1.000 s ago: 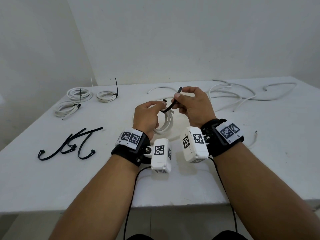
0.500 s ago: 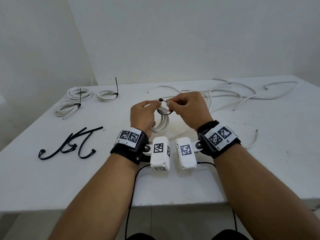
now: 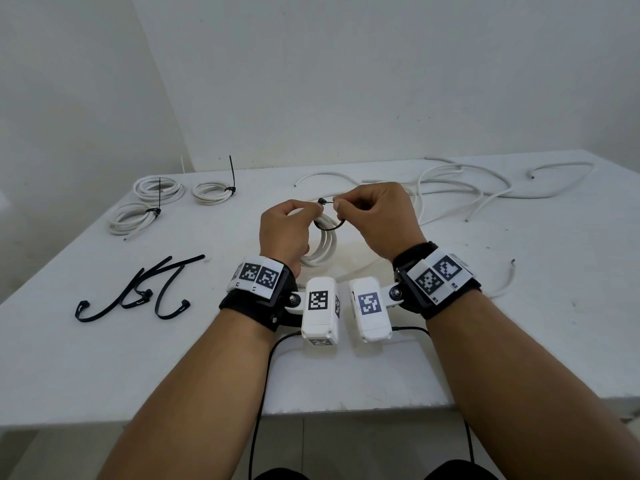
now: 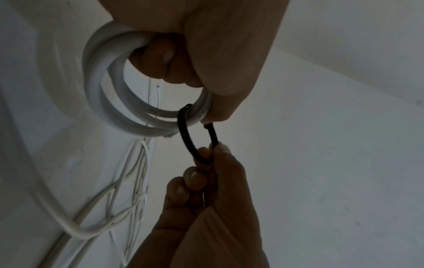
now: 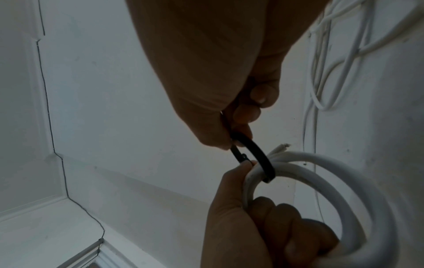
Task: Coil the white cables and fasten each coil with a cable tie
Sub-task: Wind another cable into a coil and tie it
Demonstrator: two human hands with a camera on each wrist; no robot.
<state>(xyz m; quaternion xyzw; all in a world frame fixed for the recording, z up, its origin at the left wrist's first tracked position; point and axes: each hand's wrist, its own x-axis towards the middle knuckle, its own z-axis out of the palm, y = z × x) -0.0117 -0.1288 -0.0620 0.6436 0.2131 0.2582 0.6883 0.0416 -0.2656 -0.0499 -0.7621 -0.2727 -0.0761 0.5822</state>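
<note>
My left hand (image 3: 287,226) grips a white cable coil (image 3: 323,247) upright above the table's middle, fingers curled through it, thumb by the tie's head (image 3: 321,201). A black cable tie (image 3: 334,226) loops around the coil (image 4: 107,101). My right hand (image 3: 374,216) pinches the tie (image 4: 199,145) between thumb and forefinger just right of the coil (image 5: 321,174). In the right wrist view the tie (image 5: 257,154) bends from the pinching fingertips (image 5: 241,139) over the coil to the left hand (image 5: 241,208). The right hand (image 4: 206,181) sits below the coil in the left wrist view.
Three tied coils (image 3: 157,199) lie at the table's far left. Several spare black ties (image 3: 138,292) lie at the near left. Loose white cables (image 3: 485,188) sprawl across the far right. The white table (image 3: 104,358) ends close to my forearms.
My right hand has drawn the tie's tail down and around the coil into a closed loop. Both hands have come closer together and the right wrist has rolled inward.
</note>
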